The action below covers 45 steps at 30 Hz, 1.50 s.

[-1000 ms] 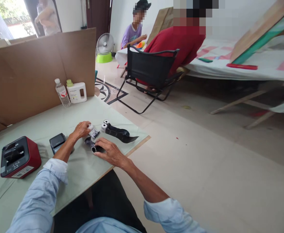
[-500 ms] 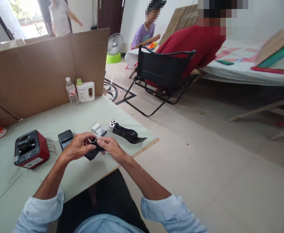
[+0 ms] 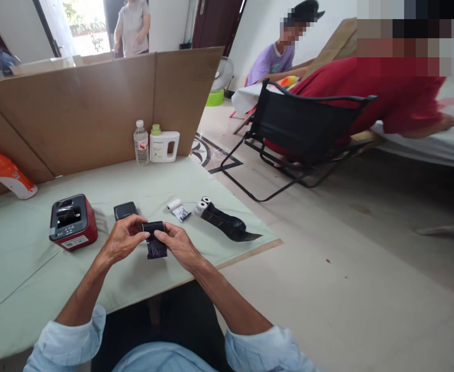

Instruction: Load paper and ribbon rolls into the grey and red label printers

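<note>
Between my two hands is a small roll of black ribbon (image 3: pixel 157 248), lying crosswise with its loose strip hanging down over the table. The fingers of my left hand (image 3: pixel 124 239) close on the roll's left end, thumb in front. At the other end, my right hand (image 3: pixel 181 248) pinches the roll in the same way. Just behind my left hand lies a dark handheld device (image 3: pixel 125 210), partly covered by the fingers. A small white paper roll (image 3: pixel 174 204) with a printed strip lies beyond my right hand. Beside it are two white-cored rolls (image 3: pixel 201 207) with black ribbon (image 3: pixel 229 225) unwound.
To the left stands a red and black box-shaped machine (image 3: pixel 74 222). A water bottle (image 3: pixel 141 144), a white jug (image 3: pixel 165 147) and an orange-and-white bottle (image 3: pixel 8 170) stand near a cardboard screen (image 3: pixel 106 108). A person sits in a black folding chair (image 3: pixel 308 121) beyond the table's edge (image 3: pixel 250 253).
The ribbon roll has turned from end-up to crosswise, and its strip now hangs towards me. Both hands keep hold of it. My view has swung left, shifting the scene rightward.
</note>
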Motion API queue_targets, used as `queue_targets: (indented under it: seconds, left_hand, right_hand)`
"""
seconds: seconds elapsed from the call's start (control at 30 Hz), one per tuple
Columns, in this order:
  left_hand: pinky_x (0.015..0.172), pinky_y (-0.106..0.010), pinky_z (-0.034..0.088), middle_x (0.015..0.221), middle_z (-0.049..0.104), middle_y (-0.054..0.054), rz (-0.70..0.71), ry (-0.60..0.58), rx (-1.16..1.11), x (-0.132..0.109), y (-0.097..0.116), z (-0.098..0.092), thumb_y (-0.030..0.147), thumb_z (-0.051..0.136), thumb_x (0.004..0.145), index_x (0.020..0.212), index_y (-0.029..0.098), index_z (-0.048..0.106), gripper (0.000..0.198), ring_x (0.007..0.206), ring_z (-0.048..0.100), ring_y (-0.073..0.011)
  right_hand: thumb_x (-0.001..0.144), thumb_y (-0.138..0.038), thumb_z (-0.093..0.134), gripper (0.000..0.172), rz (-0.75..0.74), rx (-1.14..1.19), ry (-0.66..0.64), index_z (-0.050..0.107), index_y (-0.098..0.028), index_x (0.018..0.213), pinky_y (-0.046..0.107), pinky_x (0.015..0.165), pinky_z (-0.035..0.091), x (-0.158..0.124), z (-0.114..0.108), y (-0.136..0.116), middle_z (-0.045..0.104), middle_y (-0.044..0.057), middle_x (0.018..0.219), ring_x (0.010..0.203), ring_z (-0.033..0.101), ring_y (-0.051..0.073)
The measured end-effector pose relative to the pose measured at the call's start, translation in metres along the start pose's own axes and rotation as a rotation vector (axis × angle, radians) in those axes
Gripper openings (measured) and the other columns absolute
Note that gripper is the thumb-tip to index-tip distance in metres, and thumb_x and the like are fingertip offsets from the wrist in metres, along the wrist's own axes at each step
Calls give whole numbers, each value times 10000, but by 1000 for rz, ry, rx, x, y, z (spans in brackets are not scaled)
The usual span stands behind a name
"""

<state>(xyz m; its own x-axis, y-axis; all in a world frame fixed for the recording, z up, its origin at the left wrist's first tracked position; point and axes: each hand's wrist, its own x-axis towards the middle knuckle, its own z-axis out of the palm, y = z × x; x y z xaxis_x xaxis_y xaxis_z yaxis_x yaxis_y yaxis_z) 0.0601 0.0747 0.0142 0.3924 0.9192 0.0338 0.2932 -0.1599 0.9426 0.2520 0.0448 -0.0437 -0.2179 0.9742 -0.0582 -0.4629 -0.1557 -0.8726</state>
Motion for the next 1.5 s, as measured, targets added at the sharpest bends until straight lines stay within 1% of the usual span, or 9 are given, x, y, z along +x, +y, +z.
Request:
queue_targets:
  seconds: [0.27, 0.4, 0.57, 0.83, 1.0, 1.1, 1.27, 1.37, 1.5]
  left_hand:
    - [724, -301, 519, 883, 760, -43, -4, 27, 232, -12, 1, -22, 307, 740, 812, 1052, 195, 777, 267, 785, 666, -189]
    - [714, -306, 521, 823, 743, -38, -103, 87, 28, -12, -11, -24, 374, 774, 771, 999, 171, 760, 306, 745, 669, -183]
    - [684, -292, 531, 761, 731, -32, -232, 84, -221, -13, -19, -31, 446, 896, 659, 973, 138, 760, 461, 675, 654, -155]
    - [648, -283, 528, 691, 708, -23, -317, 6, -255, -14, -20, -21, 414, 917, 636, 911, 127, 761, 427, 622, 641, -141]
    - [604, -278, 506, 647, 675, -6, -284, -35, -130, -19, -24, -15, 431, 845, 705, 910, 132, 752, 374, 597, 622, -149]
    - [654, -306, 540, 734, 721, -39, -177, -14, 142, -16, -21, -23, 446, 737, 827, 911, 157, 772, 303, 676, 658, -183]
    - [1103, -466, 532, 1279, 712, -140, 62, 241, 645, 8, -29, -55, 303, 708, 838, 1165, 180, 746, 351, 1208, 674, -309]
    - [1256, -519, 404, 1507, 587, -173, -1, 144, 696, 24, -43, -69, 263, 743, 785, 1316, 172, 680, 543, 1445, 541, -356]
    - [1258, -514, 403, 1513, 592, -151, -45, 37, 614, 35, -57, -73, 275, 685, 827, 1407, 192, 614, 590, 1435, 554, -324]
  right_hand:
    - [800, -552, 869, 495, 25, -62, -42, 762, -165, 1089, 306, 788, 596, 9, 8, 15, 781, 52, 970, 851, 721, 183]
    - [898, -503, 775, 569, -55, -169, -60, 647, -219, 1374, 330, 828, 617, 9, 0, 21, 769, 83, 1125, 995, 739, 215]
    - [1020, -340, 571, 494, -338, -555, -78, 546, -261, 1507, 338, 795, 626, 8, -18, 24, 703, 119, 1263, 964, 721, 195]
    - [949, -101, 583, 578, -817, -1123, -65, 616, -328, 1480, 475, 959, 615, 5, -22, 25, 598, 144, 1466, 1175, 671, 279]
    - [981, -97, 587, 393, -830, -1138, -83, 793, -342, 1209, 476, 942, 620, 2, -19, 28, 742, 116, 1278, 1139, 696, 275]
    - [1002, -142, 589, 318, -815, -1033, -43, 814, -323, 1135, 428, 875, 631, 2, -19, 29, 776, 104, 1180, 1076, 726, 254]
    - [969, -204, 673, 175, -718, -810, 64, 817, -265, 1049, 399, 868, 614, 7, -18, 27, 793, 89, 1041, 967, 760, 245]
    - [973, -249, 665, 141, -635, -753, 76, 804, -240, 987, 389, 858, 601, 10, -17, 23, 792, 81, 976, 928, 756, 246]
    - [987, -320, 644, 174, -540, -734, 80, 786, -226, 951, 374, 853, 577, 12, -16, 19, 779, 76, 954, 910, 731, 245]
